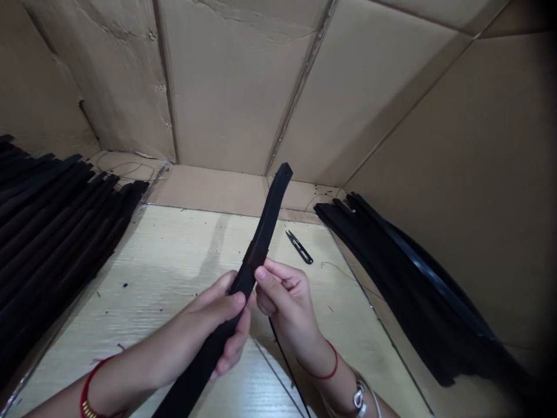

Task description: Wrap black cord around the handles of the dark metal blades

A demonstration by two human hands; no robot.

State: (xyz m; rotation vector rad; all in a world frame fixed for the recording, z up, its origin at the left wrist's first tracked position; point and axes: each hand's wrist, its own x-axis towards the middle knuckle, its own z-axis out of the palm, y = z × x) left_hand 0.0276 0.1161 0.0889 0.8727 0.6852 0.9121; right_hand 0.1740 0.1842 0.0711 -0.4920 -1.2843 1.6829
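A long, narrow black strip point(268, 217) runs diagonally from the bottom edge towards the back, its far end bent slightly, with a small hole near the tip. A raised band point(256, 253) crosses it partway along. My left hand point(230, 316) is wrapped around the strip below this band, thumb on top. Close beside the band, my right hand point(282, 293) pinches the strip's right edge between thumb and fingers. A thin black cord point(285, 357) hangs below my right hand; whether the fingers also grip it is hidden.
Black thread snips point(299, 247) lie on the pale tabletop point(174, 249) beyond my right hand. Many similar black strips are piled at left point(65, 232), and more lie at right point(383, 255). Cardboard walls point(235, 87) enclose the back and right. Loose threads and specks are scattered about.
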